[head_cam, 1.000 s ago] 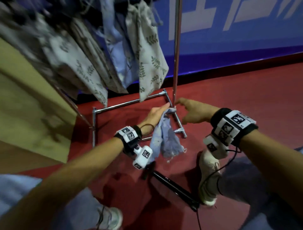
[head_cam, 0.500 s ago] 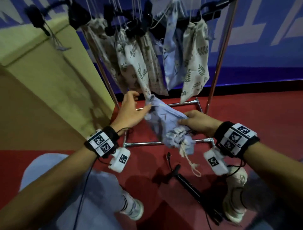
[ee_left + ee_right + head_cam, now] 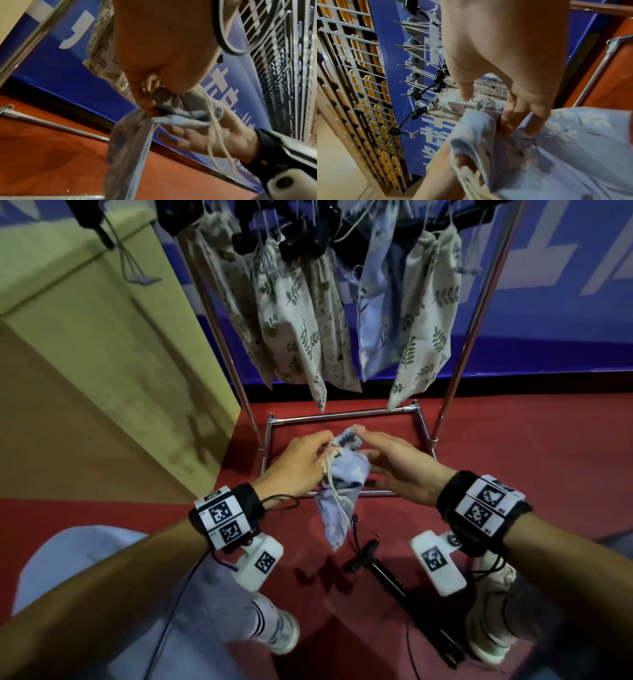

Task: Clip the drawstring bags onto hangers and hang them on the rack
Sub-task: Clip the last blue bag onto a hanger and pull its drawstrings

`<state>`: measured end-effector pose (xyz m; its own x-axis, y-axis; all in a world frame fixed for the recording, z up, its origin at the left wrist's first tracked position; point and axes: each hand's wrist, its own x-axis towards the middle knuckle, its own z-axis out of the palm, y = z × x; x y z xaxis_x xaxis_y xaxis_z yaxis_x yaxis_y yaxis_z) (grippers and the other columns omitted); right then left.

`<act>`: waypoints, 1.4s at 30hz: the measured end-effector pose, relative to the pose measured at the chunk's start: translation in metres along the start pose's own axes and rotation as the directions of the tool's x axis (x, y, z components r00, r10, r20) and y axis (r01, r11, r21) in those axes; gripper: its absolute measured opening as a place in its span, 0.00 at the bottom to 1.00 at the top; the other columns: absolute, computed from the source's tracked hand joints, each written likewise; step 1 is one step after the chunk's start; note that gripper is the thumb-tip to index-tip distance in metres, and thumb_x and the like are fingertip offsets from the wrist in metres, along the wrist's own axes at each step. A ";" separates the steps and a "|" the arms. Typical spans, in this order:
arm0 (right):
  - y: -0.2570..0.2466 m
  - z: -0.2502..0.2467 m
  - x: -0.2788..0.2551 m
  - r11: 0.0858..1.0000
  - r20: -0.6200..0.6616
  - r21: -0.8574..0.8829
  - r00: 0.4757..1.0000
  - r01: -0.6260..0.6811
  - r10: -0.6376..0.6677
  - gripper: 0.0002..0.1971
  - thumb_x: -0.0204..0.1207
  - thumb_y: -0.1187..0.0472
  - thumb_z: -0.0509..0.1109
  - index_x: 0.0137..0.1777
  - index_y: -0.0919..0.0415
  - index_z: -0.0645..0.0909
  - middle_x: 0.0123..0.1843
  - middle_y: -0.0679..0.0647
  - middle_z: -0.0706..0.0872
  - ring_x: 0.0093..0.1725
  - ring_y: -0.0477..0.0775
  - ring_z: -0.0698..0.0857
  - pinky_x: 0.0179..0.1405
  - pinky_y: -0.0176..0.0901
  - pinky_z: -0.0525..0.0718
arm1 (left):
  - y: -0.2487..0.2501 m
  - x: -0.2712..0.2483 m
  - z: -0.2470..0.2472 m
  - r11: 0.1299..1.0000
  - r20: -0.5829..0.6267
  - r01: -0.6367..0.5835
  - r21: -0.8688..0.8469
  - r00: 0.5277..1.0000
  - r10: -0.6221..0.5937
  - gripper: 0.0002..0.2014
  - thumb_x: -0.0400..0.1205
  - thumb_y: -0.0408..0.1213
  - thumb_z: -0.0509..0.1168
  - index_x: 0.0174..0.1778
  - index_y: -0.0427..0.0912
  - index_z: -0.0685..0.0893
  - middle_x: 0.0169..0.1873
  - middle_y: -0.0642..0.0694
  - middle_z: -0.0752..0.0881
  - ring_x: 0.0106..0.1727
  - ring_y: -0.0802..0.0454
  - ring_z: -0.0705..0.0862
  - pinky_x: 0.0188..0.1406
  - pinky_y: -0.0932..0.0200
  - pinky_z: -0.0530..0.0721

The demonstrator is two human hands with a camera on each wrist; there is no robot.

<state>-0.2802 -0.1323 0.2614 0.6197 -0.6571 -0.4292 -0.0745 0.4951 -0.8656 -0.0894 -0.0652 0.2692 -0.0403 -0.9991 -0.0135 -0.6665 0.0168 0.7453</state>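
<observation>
A light blue drawstring bag (image 3: 344, 474) hangs between my hands above the rack's floor frame (image 3: 342, 416). My left hand (image 3: 305, 457) pinches its gathered neck and the white cord (image 3: 211, 121). From the other side my right hand (image 3: 387, 460) holds the neck, thumb on top and fingers (image 3: 513, 121) pressed into the cloth. A black clip hanger (image 3: 390, 573) lies on the red floor below my hands, with neither hand on it. Several leaf-print and blue bags (image 3: 294, 313) hang from black hangers on the rack (image 3: 469, 337).
A yellow-green box (image 3: 102, 337) stands close on the left of the rack. Behind the rack is a blue banner wall (image 3: 555, 302). My shoes (image 3: 281, 635) (image 3: 489, 628) stand on the red floor on either side of the hanger.
The blue bag came up off the floor by the rack base. It was stretched between my hands; now both hands have closed together at its neck and the body hangs down.
</observation>
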 end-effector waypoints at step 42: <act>0.107 -0.126 0.095 0.917 -0.452 -0.312 0.888 -0.250 0.088 0.13 0.78 0.47 0.76 0.44 0.58 0.85 0.44 0.62 0.88 0.34 0.55 0.83 0.33 0.41 0.76 | -0.055 0.036 -0.055 0.843 -0.146 0.463 -0.273 0.846 -0.512 0.19 0.78 0.54 0.75 0.35 0.40 0.84 0.28 0.41 0.77 0.25 0.51 0.70 0.25 0.59 0.63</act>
<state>-0.3277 -0.2128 0.0953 0.1904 -0.7968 -0.5734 -0.4668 0.4404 -0.7669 -0.0136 -0.1039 0.2644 0.4163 -0.8598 -0.2957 -0.3772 -0.4593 0.8042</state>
